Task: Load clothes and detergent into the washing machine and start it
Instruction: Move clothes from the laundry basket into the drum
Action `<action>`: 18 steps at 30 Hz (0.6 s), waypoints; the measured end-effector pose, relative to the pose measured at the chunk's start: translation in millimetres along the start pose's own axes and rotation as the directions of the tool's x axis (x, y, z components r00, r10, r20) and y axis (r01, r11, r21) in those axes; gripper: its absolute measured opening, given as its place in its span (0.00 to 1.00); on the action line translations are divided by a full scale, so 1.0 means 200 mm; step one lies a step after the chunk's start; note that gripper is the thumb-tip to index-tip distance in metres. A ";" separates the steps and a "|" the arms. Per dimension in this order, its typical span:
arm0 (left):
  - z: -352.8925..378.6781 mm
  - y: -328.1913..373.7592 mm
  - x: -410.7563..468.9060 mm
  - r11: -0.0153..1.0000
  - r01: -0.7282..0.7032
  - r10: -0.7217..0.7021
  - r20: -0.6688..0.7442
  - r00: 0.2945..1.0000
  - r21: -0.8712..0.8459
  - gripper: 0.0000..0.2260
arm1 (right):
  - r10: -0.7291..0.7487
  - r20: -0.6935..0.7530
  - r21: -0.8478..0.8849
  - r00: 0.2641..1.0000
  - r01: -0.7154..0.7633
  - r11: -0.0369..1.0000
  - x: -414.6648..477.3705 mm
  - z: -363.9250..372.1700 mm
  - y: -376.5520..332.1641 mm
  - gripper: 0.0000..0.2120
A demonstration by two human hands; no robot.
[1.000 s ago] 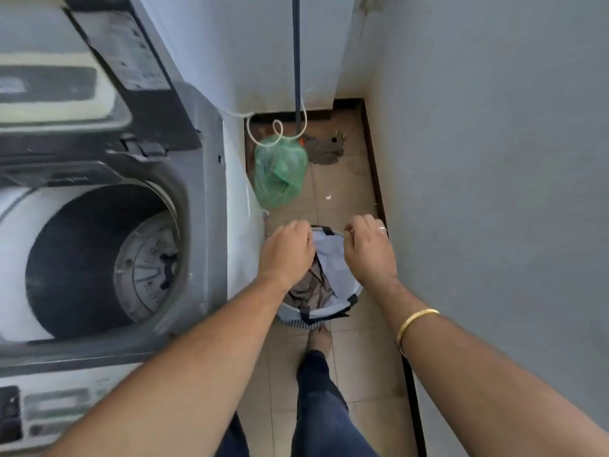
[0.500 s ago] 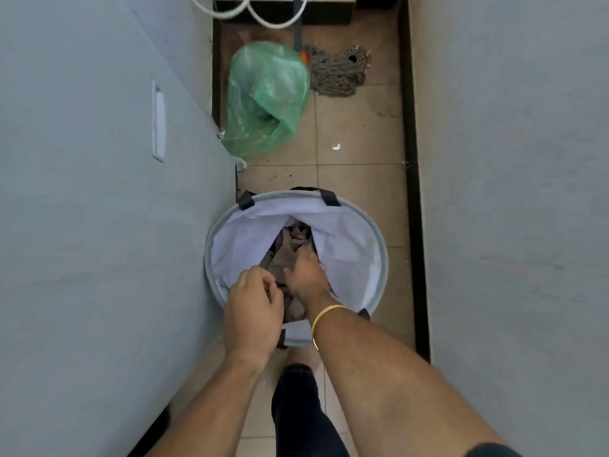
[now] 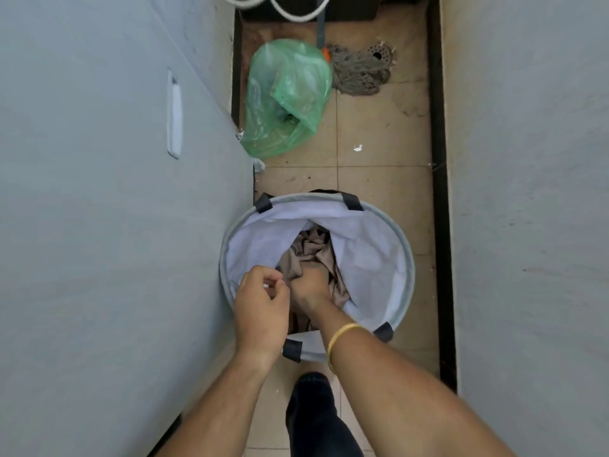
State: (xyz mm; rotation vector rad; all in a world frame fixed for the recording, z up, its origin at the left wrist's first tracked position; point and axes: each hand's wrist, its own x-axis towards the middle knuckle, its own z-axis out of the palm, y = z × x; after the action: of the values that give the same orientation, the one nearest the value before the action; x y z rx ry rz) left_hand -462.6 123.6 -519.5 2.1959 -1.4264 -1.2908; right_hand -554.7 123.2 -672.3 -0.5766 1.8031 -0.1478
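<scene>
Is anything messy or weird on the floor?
A small white scrap lies loose on the tiles, which look stained near the mop. Nothing looks spilled or broken.

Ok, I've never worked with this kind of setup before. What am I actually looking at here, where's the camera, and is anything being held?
There is no machine arm here: these are a person's two bare hands, filmed by one wide camera worn on the head, looking down. A round laundry basket with a white liner stands on the tiled floor. The right hand, the one with the gold bangle, reaches into it and grips the beige clothes. The left hand hovers over the basket's near-left rim with its fingers curled; whether it pinches anything is unclear. Farther along the floor lie a green plastic bag and a mop head.
</scene>
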 end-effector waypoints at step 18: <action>-1.38 1.20 -1.14 0.913 -0.111 0.246 0.313 0.917 -0.393 0.38 | -0.634 -0.113 0.751 0.765 0.484 0.450 -2.92 -1.20 -1.29 0.18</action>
State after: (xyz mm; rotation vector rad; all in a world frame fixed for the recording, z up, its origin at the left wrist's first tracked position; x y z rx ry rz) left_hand -435.3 118.9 -90.4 1.6025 -1.3264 -1.7844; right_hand -582.0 118.7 9.2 -0.5294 1.1220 -1.2242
